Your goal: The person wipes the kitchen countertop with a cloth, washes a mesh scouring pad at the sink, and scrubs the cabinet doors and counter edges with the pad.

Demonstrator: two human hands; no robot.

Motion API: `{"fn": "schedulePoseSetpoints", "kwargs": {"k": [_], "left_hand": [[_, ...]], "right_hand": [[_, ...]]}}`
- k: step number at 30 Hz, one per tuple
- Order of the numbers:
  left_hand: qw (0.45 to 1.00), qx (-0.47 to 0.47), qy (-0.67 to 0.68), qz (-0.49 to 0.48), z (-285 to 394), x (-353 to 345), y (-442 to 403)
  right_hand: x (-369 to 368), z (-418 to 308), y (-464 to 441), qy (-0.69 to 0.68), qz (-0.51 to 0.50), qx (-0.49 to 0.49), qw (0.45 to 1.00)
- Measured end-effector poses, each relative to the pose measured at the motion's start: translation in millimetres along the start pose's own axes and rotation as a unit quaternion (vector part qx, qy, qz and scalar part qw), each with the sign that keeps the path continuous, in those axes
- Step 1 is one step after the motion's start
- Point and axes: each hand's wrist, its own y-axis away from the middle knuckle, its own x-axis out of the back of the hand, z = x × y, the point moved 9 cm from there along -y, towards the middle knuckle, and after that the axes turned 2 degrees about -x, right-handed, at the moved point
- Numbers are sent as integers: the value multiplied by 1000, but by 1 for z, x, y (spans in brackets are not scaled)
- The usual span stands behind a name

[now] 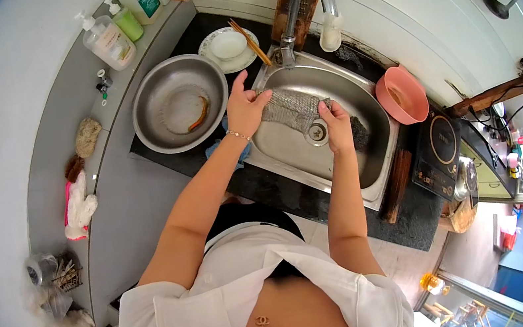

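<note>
One dark table (272,192) carries everything, with the steel sink (283,150) let into it. Left of the sink, as the person stands, sits a wide metal bowl (152,122); just beyond its right rim, a pink basin (411,110). Over the sink's hollow, I can see a grey mesh sheet (294,107) held out lengthwise between two hands. The left hand (247,106) has thumb and fingers nearly closed on one end; the right hand (338,124) pinches the opposite end, its fingers drawn together around the edge. Near the sink's drain (317,133), the sheet's lower edge dips.

To my eye it would be light and limp, sagging wherever unsupported, hardly fragile, perhaps slick if wet. I'd take it by both ends, as here, since a middle grip would likely let it fold.
</note>
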Motion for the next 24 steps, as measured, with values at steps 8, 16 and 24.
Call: {"fn": "schedulePoseSetpoints", "kwargs": {"k": [8,16,24], "left_hand": [[897,-302,-269,181,34,59,-16],[898,117,413,-96,-17,130,-48],[792,167,582,-72,-45,270,-123]], "right_hand": [[-40,-5,-24,-95,15,-2,995],[-198,12,-46,-188,-146,-91,967],[-373,14,-111,-153,-216,-150,953]]}}
